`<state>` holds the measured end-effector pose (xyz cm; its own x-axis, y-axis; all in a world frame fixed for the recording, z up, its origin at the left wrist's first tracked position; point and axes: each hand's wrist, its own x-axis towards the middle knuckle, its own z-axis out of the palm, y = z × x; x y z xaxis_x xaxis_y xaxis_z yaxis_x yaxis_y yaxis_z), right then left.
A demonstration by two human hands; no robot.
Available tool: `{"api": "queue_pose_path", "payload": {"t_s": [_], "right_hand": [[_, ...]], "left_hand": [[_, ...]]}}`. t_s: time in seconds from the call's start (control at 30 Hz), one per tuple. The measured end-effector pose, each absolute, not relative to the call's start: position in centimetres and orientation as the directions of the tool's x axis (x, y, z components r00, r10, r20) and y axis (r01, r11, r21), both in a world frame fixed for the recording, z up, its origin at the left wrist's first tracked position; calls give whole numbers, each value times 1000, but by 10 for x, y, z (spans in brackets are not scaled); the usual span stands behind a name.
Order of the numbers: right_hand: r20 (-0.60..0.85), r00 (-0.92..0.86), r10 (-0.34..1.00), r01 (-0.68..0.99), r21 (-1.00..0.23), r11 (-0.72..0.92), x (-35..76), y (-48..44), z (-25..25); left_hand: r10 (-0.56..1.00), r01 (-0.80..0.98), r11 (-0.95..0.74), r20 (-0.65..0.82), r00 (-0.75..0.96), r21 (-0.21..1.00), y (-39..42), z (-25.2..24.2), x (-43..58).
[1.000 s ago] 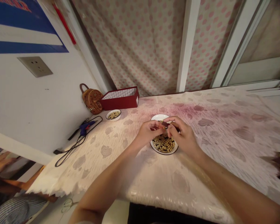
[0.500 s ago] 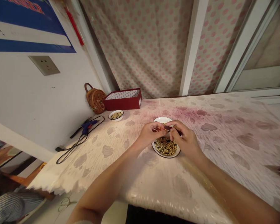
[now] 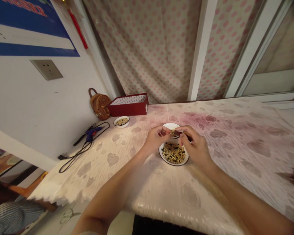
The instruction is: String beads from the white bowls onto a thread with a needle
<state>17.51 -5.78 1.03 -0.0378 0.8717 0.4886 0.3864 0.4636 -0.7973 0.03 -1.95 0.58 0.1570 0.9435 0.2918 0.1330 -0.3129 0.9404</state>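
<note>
Near the middle of the table, a white dark-rimmed bowl (image 3: 161,158) holds many small round yellowish and black bead-like pieces. Behind it stands a second white bowl (image 3: 171,125), partly covered by my hands, with a few such pieces showing. My left hand (image 3: 155,139) is above the front bowl's left side, thumb and fingers closed in a pinch; what lies between the tips is too small to make out. On the right, my right hand (image 3: 196,143) grips a small dark reddish-brown strip (image 3: 177,133), its tip pointing toward my left fingers.
At the back left are a dark red open box (image 3: 129,110), a brown mini backpack (image 3: 100,105) and a small bowl (image 3: 115,123) of similar pieces. A blue glue gun (image 3: 91,133) with a black cord lies by the wall. Scissors (image 3: 68,215) show low left, beside a person's striped clothing (image 3: 11,217).
My hands have parted slightly, the left shifting a little to the left. More of the front bowl's contents and the reddish-brown strip now shows between them.
</note>
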Motion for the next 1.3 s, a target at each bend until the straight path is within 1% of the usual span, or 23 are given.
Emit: {"api": "queue_pose_path", "payload": {"t_s": [0.1,0.17,0.3,0.4,0.47,0.5,0.6,0.7,0.77,0.83,0.93,1.17,1.3], "right_hand": [[500,44,865,394,-804,445,176,-56,10],[497,78,864,393,-812,431,177,-54,9],[482,94,871,385,-824,414,177,-52,8],[490,101,866,391,-820,419,177,-52,9],[499,107,860,390,-817,425,177,-52,9],[501,107,859,387,-817,428,177,-52,9],[503,90,860,377,-816,438,177,-52,9],[496,91,863,386,-817,429,178,-51,8],[494,95,864,391,-817,424,178,-51,8],[496,91,863,398,-813,425,178,-51,8],[503,84,860,400,-807,433,178,-51,9],[509,71,858,400,-803,443,178,-52,9],[503,73,861,402,-805,436,178,-52,9]], "left_hand": [[940,242,-341,331,81,908,-4,-2,2],[943,309,-331,326,71,892,7,-8,3],[940,403,-336,331,84,851,13,-12,1],[924,486,-377,357,137,788,-2,-2,-3],[906,568,-418,371,203,709,-18,9,-6],[895,612,-445,356,269,654,-26,14,-6],[858,729,-513,262,442,454,-44,26,-4],[842,793,-539,178,509,284,-52,29,1],[841,807,-542,149,521,237,-52,28,3],[839,806,-544,135,527,232,-51,26,4],[839,798,-543,134,527,263,-50,24,3],[840,770,-542,214,498,337,-49,21,3],[830,735,-557,226,511,386,-50,20,5]]}}
